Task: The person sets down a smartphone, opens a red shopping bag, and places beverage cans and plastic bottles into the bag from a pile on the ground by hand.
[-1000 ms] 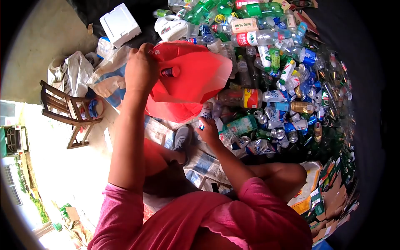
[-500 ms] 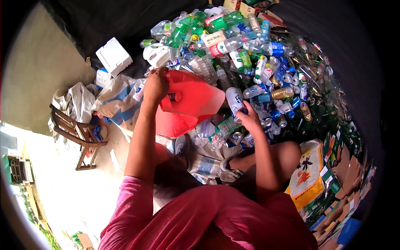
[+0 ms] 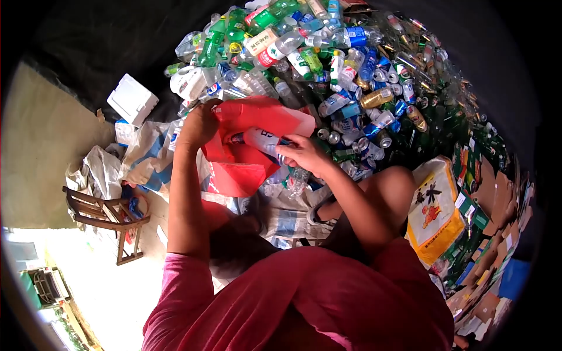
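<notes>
My left hand (image 3: 201,124) is closed on the upper left edge of a red bag (image 3: 243,178), which hangs open in front of me. My right hand (image 3: 304,154) grips the lower end of a white and blue can (image 3: 261,139). The can's far end lies inside the mouth of the bag, beside a small dark-labelled item (image 3: 235,138). Just beyond the bag lies a heap of plastic bottles (image 3: 275,50) and cans (image 3: 376,97).
A wooden chair (image 3: 105,215) stands at the left, near a white foam box (image 3: 133,99) and woven sacks (image 3: 149,155). At the right are a yellow and white bag (image 3: 433,213) and flattened cardboard (image 3: 497,202). My knees and shoes are below the heap.
My right hand picked a white and blue can from the heap and moved left with it into the bag's mouth. My left hand still holds the bag. The view has shifted.
</notes>
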The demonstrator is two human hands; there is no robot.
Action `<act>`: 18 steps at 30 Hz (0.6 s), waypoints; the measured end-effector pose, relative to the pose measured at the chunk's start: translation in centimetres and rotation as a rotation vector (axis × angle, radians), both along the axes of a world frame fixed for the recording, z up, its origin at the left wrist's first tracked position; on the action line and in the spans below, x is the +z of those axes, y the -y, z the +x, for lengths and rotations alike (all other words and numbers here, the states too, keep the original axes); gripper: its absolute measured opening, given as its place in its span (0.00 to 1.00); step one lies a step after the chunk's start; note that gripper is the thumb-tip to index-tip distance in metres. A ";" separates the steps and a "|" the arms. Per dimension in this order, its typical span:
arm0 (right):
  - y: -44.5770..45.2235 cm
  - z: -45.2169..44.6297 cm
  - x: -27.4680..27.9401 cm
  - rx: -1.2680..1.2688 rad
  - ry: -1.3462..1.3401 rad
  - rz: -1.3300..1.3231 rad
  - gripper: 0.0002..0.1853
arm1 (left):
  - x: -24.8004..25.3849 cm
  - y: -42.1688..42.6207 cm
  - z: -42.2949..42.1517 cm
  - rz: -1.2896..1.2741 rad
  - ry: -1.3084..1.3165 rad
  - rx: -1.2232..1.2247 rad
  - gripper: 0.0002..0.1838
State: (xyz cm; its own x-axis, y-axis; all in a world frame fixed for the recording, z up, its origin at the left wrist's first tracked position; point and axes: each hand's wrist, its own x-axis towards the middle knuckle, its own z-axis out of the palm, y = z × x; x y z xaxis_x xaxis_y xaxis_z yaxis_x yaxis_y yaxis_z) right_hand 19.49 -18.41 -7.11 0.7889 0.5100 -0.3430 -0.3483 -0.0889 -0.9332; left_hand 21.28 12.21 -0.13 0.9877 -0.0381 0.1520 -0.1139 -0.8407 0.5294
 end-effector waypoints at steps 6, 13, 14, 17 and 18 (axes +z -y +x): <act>-5.0 3.5 -4.0 -0.174 0.002 0.199 0.24 | 0.0 3.4 0.0 0.051 -0.121 -0.087 0.24; -5.1 3.6 -7.7 -0.351 0.411 -0.156 0.33 | -2.3 1.6 1.3 0.051 0.041 0.039 0.21; -4.3 3.5 -7.1 -0.356 0.414 -0.166 0.33 | -2.2 1.7 1.6 0.033 0.055 0.056 0.20; -1.1 3.9 -4.0 -0.170 0.445 -0.235 0.25 | -2.4 2.4 3.0 0.025 0.067 0.117 0.20; 0.4 4.3 -2.5 -0.105 0.387 -0.171 0.23 | -2.4 2.8 3.3 0.025 0.083 0.156 0.21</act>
State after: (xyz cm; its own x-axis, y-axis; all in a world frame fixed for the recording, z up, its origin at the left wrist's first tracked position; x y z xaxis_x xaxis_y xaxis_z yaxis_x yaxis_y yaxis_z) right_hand 23.75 -18.79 -9.62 0.9204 0.3816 -0.0846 0.0087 -0.2365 -0.9716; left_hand 24.63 9.43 -2.58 0.9661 0.1096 0.2337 -0.0235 -0.8642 0.5026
